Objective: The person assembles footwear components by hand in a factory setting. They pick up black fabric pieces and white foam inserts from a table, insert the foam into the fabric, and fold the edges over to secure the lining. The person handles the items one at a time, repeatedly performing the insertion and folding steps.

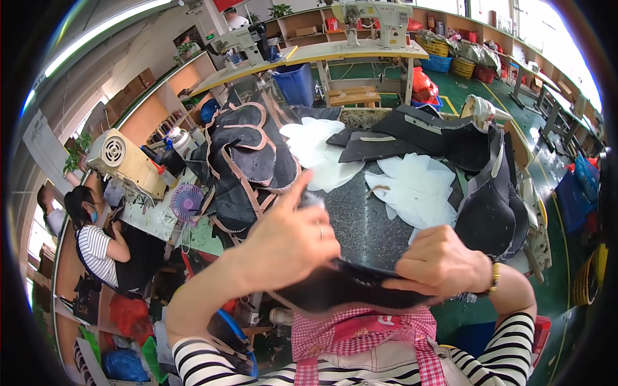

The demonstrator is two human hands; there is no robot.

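My right hand is closed on the edge of a black curved piece with a pinkish border, which hangs in front of my apron. My left hand is raised over the piece's other side. Its index finger points up and the other fingers are curled around something blurred and whitish. Ahead lie two fanned stacks of white, petal-like sheets on the dark speckled tabletop. More black pieces with pink borders are heaped at the left. Black moulded pieces lie at the right.
A small purple fan and a cream sewing machine stand at the left, where a co-worker sits. Behind the table are a blue bin and a long bench with sewing machines. Baskets stand at the far right.
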